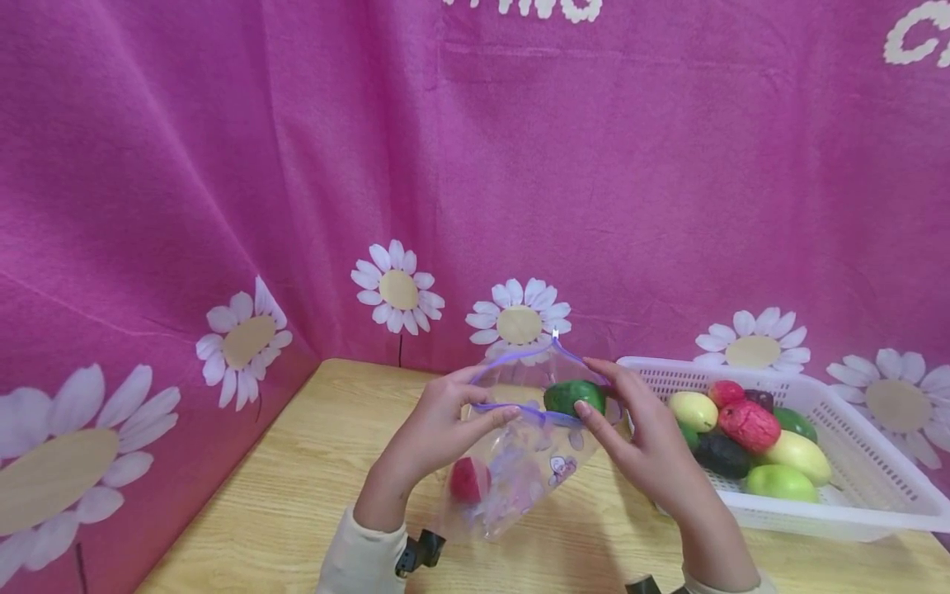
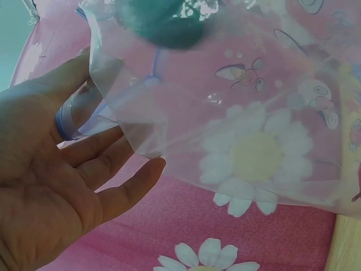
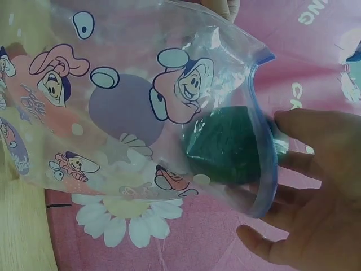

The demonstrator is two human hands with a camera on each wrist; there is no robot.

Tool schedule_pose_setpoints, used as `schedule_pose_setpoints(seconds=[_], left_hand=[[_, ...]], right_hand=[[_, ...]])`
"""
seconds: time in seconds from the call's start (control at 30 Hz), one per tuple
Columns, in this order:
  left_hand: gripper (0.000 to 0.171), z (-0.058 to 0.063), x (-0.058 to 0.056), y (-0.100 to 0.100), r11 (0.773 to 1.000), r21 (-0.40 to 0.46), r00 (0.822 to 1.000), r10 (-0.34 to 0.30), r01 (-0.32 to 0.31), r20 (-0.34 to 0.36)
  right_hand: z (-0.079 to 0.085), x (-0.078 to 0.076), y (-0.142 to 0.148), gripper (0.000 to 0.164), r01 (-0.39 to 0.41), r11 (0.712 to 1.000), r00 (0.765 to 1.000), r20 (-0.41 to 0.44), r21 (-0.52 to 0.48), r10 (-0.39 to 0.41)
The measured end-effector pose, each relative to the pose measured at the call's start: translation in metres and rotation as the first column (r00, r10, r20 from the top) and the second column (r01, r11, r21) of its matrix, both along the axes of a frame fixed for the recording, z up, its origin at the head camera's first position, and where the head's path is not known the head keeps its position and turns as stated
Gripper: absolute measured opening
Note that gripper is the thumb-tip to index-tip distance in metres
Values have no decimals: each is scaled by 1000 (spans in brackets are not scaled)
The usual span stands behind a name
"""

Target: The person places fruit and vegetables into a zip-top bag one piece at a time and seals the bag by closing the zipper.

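Note:
A clear zip bag (image 1: 530, 470) with a purple-blue rim and printed cartoon figures hangs between both hands, its mouth spread. My left hand (image 1: 438, 421) holds the left side of the mouth, thumb along the front rim. My right hand (image 1: 649, 429) grips a dark green fruit (image 1: 571, 398) at the right side of the mouth, thumb in front and fingers behind. Through the film in the right wrist view, the green fruit (image 3: 223, 147) shows just inside the rim. A red fruit (image 1: 469, 480) lies low in the bag's left corner.
A white plastic basket (image 1: 883, 516) stands on the right of the wooden table (image 1: 275, 495). Red, yellow, green and dark fruits (image 1: 750, 425) are piled in its left part. A pink cloth (image 1: 594, 181) with white daisies hangs behind and to the left.

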State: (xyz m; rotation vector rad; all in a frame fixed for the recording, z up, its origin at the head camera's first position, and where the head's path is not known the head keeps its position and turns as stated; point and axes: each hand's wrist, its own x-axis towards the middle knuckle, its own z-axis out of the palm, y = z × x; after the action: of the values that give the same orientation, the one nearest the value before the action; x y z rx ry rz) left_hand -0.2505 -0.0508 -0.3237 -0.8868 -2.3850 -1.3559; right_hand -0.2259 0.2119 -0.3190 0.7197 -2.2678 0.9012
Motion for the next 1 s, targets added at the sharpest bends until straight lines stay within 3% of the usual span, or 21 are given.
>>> schedule_pose_setpoints(seconds=[0.27, 0.5, 0.67, 0.8, 1.0], left_hand=[[16, 1, 1, 0, 1000, -11, 1000, 7, -7, 28], [15, 1, 1, 0, 1000, -9, 1000, 3, -3, -14], [20, 1, 0, -1, 1000, -4, 1000, 7, -7, -25], [31, 2, 0, 0, 1000, 0, 1000, 10, -10, 8], [41, 2, 0, -1, 1000, -9, 1000, 18, -18, 14]], right_hand=[[-2, 0, 0, 36, -28, 999, 999, -26, 30, 29], [-2, 1, -1, 30, -38, 999, 999, -37, 34, 39], [-1, 2, 2, 20, 50, 999, 997, 61, 17, -51], [1, 4, 7, 25, 123, 989, 978, 161, 79, -135], [4, 5, 8, 30, 107, 989, 976, 177, 103, -124]])
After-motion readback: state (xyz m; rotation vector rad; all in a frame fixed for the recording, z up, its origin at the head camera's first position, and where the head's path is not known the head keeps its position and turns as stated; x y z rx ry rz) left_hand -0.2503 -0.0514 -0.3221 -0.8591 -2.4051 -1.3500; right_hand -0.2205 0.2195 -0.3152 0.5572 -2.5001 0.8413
